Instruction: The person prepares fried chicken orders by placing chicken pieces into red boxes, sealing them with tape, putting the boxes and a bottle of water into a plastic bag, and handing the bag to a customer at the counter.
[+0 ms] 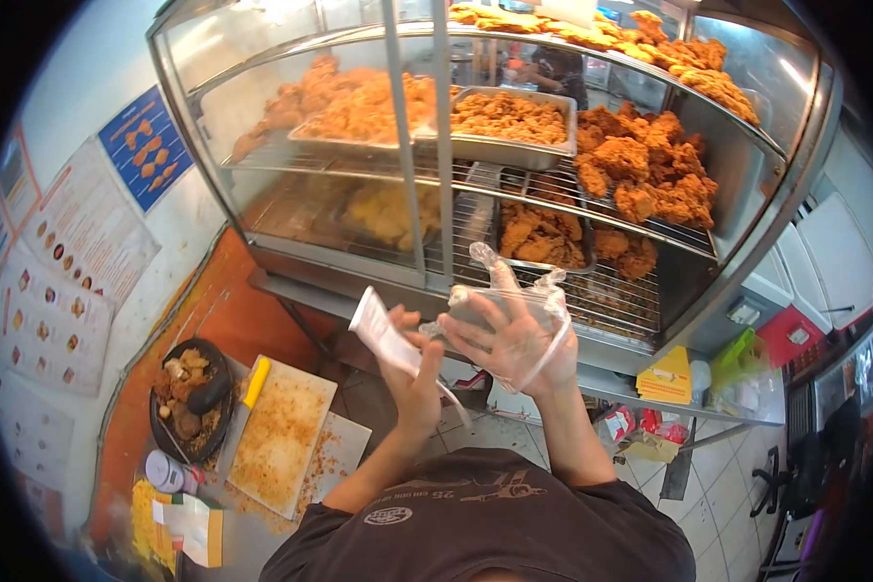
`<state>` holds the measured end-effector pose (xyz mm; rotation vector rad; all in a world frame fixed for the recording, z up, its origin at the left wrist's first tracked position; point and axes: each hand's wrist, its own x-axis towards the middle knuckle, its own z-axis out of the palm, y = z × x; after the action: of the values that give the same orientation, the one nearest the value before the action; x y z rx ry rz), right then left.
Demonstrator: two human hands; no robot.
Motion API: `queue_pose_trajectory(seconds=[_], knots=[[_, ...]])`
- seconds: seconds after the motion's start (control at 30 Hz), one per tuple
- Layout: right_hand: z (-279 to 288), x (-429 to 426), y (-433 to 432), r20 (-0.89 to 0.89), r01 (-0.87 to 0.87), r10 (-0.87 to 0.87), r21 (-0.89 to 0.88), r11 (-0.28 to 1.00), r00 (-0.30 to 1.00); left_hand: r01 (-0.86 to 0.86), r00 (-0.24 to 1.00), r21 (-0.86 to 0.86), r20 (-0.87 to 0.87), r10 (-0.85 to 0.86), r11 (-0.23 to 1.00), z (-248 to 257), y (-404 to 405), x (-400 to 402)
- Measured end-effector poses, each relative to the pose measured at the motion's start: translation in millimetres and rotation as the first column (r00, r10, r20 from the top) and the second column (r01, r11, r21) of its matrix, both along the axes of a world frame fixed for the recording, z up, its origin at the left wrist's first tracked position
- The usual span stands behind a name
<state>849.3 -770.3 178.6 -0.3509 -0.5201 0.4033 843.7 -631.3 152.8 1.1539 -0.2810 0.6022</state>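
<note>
My left hand holds a white paper bag, flattened and tilted, between thumb and fingers. Beside it, my right hand is raised with its fingers spread, wearing a loose clear plastic glove whose tips stick out past the fingers. Nothing else is in that hand. Both hands are in front of a glass-and-metal food warmer cabinet. Fried chicken pieces lie on its wire shelf at right, and more chicken sits in a dark tray just beyond my right hand.
At left, a cutting board with crumbs has a yellow-handled knife along its edge. A black bowl there holds chicken scraps. Yellow cartons stand on the ledge at right. A metal pan of small fried pieces is on the middle shelf.
</note>
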Motion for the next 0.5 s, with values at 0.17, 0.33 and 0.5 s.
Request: queue_pose_trajectory(seconds=[0.17, 0.33, 0.5], knots=[[-5.3, -3.2, -12.7, 0.038, -0.031, 0.045, -0.313, 0.949, 0.998, 0.148, 0.96, 0.11, -0.253, -0.116, 0.983, -11.5, 63.5, 12.2], [-7.5, -11.0, 2.2, -0.066, -0.041, 0.021, -0.328, 0.944, 0.998, 0.081, 0.996, 0.495, -0.062, -0.058, 0.865, 2.4, 53.8, 10.3], [-4.0, -23.3, -1.2, -0.096, -0.039, 0.003, -0.374, 0.927, 0.995, 0.079, 0.997, 0.385, -0.053, -0.064, 0.92, 9.1, 68.9, 17.7]])
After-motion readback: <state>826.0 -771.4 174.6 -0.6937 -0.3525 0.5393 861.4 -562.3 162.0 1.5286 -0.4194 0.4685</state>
